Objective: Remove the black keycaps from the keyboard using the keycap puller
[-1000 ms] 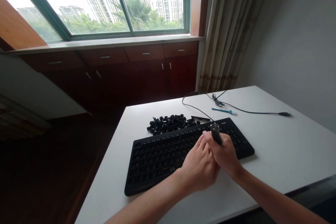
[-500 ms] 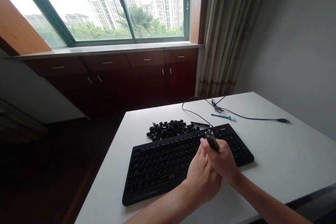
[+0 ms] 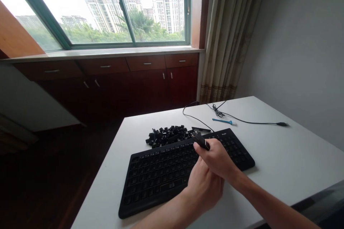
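Observation:
My right hand (image 3: 218,157) is closed round a black handheld tool (image 3: 200,140) that has a small shiny part at its far end and points up and to the left. My left hand (image 3: 205,182) lies against the underside of my right hand, its fingers curled out of sight; what they grip is hidden. Both hands are over the right-middle part of a black keyboard (image 3: 150,179), whose keycaps are largely off, baring the key sockets. Behind it sits a pile of loose black keycaps (image 3: 168,135).
On the white table (image 3: 282,161), a blue stick-like brush (image 3: 222,120) lies behind the keyboard. The keyboard's black cable (image 3: 219,111) is bundled near the far edge, its plug (image 3: 282,124) to the right. A dark object (image 3: 319,204) is at the lower right.
The tool in my right hand has tilted further left and lower, its end now nearer the keycap pile. My left hand stays beneath. The view has shifted slightly.

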The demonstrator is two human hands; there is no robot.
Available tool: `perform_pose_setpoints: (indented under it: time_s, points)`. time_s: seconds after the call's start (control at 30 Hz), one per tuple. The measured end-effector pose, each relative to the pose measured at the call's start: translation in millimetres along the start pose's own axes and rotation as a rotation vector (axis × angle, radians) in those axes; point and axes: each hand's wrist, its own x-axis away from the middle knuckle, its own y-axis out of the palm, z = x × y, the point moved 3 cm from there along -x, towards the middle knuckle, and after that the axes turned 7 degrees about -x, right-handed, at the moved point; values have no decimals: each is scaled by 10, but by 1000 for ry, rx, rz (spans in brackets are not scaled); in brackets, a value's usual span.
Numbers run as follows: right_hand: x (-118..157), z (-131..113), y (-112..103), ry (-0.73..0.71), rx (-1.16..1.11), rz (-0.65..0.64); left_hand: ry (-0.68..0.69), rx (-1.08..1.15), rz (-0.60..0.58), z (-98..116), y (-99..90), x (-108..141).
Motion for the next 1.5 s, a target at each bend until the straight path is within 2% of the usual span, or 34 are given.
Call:
perform_pose_setpoints:
  time_s: [0.13,0.23,0.33,0.4,0.47,0.53,0.6,0.67,0.73,0.87,1.03,1.13,1.27,1.37,1.5]
  points:
    - [8,-235,129,-11,42,-166,-100,70,1,-25,25,48]
    - [29,-278,72,-40,-31,-183,-122,137,14,-62,-50,17]
    - [5,-220,-144,-24,-158,-90,-137,189,27,-126,-160,-52]
    - [-3,-131,-347,3,-225,23,-186,220,53,-168,-236,-78]
    - [48,-7,-579,-34,-248,165,-219,243,79,-169,-312,-69]
    - [182,165,-823,-83,-215,336,-86,260,93,-78,-391,-44]
    - [377,361,-1041,-127,-143,502,227,270,84,101,-459,-3]
    - [586,560,-1205,-118,-173,658,452,282,33,256,-482,36]
    - [752,703,-1282,-94,-178,717,497,319,-30,330,-465,37]
    - [906,771,-1265,-68,-7,666,458,430,-83,322,-417,-15]
    - [841,692,-1225,-128,69,556,417,527,-55,260,-411,-57]
    - [757,693,-1237,-125,43,438,356,511,25,233,-412,-47]
    - [710,773,-1273,-67,-16,356,307,421,150,182,-427,9]
    - [716,818,-1289,-137,25,357,186,335,268,70,-473,77]
    - [730,862,-1287,-241,74,292,21,250,347,-111,-525,152]
